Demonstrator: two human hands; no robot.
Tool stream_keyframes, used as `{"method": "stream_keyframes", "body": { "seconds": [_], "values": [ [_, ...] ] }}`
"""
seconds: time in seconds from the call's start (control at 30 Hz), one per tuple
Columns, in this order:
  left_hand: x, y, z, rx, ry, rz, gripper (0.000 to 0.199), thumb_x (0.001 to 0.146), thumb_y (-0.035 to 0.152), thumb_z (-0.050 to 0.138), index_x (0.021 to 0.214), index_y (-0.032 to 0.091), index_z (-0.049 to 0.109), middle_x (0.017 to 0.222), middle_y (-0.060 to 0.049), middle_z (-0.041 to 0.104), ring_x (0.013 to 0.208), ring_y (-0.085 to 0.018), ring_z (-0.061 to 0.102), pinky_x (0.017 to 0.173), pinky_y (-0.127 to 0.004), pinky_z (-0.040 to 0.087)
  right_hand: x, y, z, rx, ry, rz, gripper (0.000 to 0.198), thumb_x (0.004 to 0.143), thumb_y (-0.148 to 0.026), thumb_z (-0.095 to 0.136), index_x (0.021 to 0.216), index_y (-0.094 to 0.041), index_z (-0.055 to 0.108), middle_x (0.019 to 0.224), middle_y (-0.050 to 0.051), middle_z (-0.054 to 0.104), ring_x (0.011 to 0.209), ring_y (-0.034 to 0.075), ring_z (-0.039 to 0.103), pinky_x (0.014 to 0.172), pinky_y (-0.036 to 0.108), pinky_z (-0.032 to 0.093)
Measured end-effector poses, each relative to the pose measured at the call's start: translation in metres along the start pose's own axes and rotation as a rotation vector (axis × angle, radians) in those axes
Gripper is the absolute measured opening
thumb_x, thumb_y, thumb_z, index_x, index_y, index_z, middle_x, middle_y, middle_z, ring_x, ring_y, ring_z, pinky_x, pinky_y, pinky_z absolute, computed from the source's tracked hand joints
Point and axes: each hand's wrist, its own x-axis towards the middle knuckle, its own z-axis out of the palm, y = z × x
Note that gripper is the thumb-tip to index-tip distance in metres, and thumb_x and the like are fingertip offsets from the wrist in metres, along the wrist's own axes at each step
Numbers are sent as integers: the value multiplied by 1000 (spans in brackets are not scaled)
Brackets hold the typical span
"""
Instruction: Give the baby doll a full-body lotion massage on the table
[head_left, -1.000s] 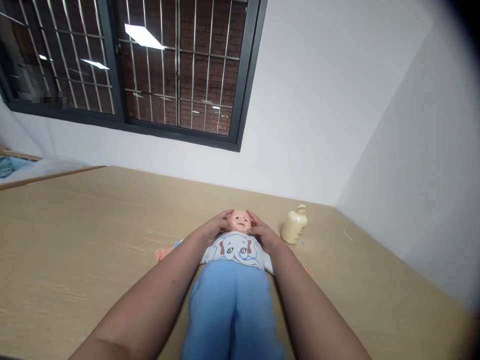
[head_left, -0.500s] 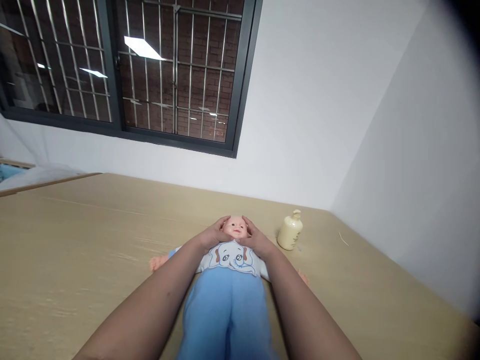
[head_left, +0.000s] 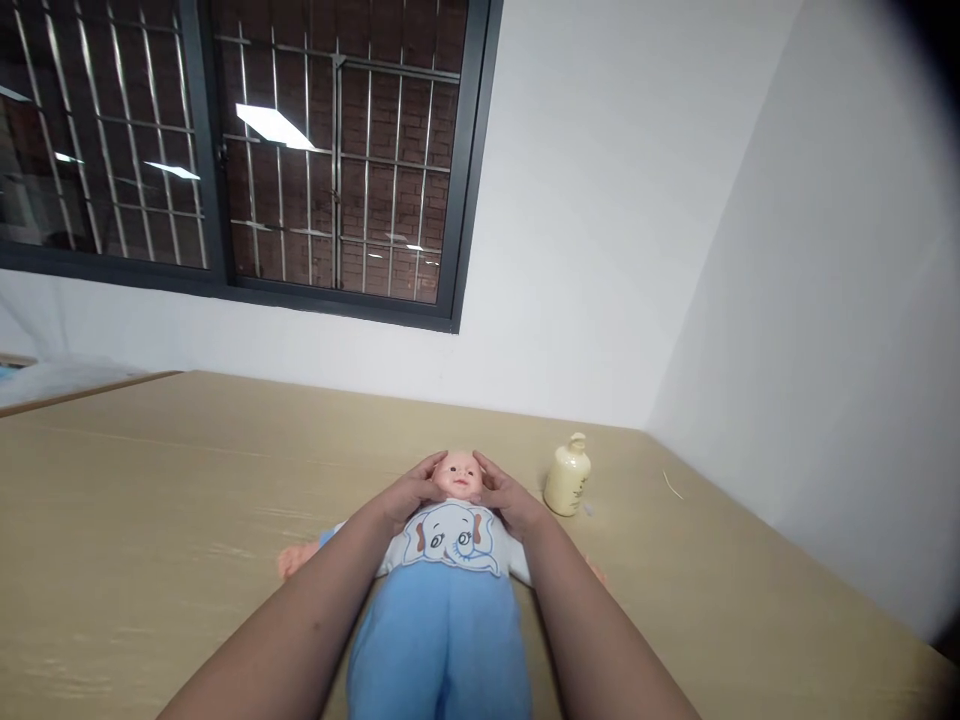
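Note:
A baby doll (head_left: pixel 454 540) lies on its back on the table, its head away from me. It wears a white top with an elephant picture and light blue trousers. My left hand (head_left: pixel 412 492) cups one side of the doll's head (head_left: pixel 459 473), fingers curved along it and thumb near the jaw. On the opposite side my right hand (head_left: pixel 511 500) cups the head the same way. Both forearms reach over the doll's outstretched arms, hiding parts of them. Its feet are out of view.
A cream pump bottle (head_left: pixel 568 482) stands on the wooden table (head_left: pixel 187 480), right of the doll's head. A thin pale strip (head_left: pixel 673 485) lies farther right. White walls and a barred window (head_left: pixel 337 170) rise behind the table.
My thumbs have slid outward from under the doll's chin toward the sides of its jaw. Both hands stay around the head. The camera view has shifted slightly.

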Motion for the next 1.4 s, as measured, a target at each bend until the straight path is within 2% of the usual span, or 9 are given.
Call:
{"method": "stream_keyframes", "body": {
  "seconds": [0.27,0.47,0.57,0.7,0.83,0.97,1.0,1.1,1.4],
  "values": [
    [3,0,-3,-7,96,-5,73,70,25,72,140,21,50,126,-13,64,103,-28,67,87,-35,50,10,9,1,-69,157,-27,81,72,-30,74,146,-22,41,144,10,53,122,24,60,107,42,43],
    [3,1,3,149,180,-8,63,75,42,70,134,26,54,122,-10,67,96,-25,68,77,-32,50,14,7,5,-536,376,-228,58,78,-44,69,129,-16,61,133,12,62,117,25,62,101,39,47],
    [7,7,5,253,270,31,60,72,46,71,126,22,59,112,-11,70,93,-26,68,73,-32,50,6,-19,6,-719,464,-340,42,81,-39,64,117,-19,68,118,10,71,96,22,70,86,36,54],
    [17,30,14,442,454,306,44,63,41,74,99,16,68,111,-13,69,108,-30,62,89,-37,48,-17,-72,-9,-885,627,-553,29,85,-35,55,103,-21,73,97,5,76,82,19,69,80,32,54],
    [27,55,57,558,448,462,34,65,36,72,94,17,69,104,-10,70,105,-28,61,94,-39,45,-44,-109,-40,-966,903,-600,33,86,-27,46,106,-22,72,103,4,75,90,20,69,86,34,53],
    [45,49,128,186,226,254,28,76,33,69,99,17,66,93,-7,67,82,-19,65,81,-31,51,-59,-116,-67,-1012,982,-495,44,81,-18,43,114,-24,71,115,4,72,109,22,65,100,36,47],
    [52,43,145,57,156,67,24,78,31,69,96,15,64,89,-7,66,79,-18,65,81,-30,52,-60,-115,-72,-1005,976,-469,45,81,-17,43,116,-24,71,116,4,71,111,22,64,101,35,47],
    [74,25,184,-25,109,-114,27,87,36,58,94,10,60,84,-12,64,75,-21,67,77,-33,56,-58,-110,-82,-973,933,-393,49,78,-14,45,118,-25,70,118,4,71,113,22,64,102,35,46],
    [104,9,217,-179,151,-235,46,96,41,46,119,2,52,96,-17,61,80,-21,67,73,-29,58,-53,-107,-87,-987,901,-293,47,74,-13,50,115,-24,72,119,5,71,111,22,65,98,33,48]
  ]
}}
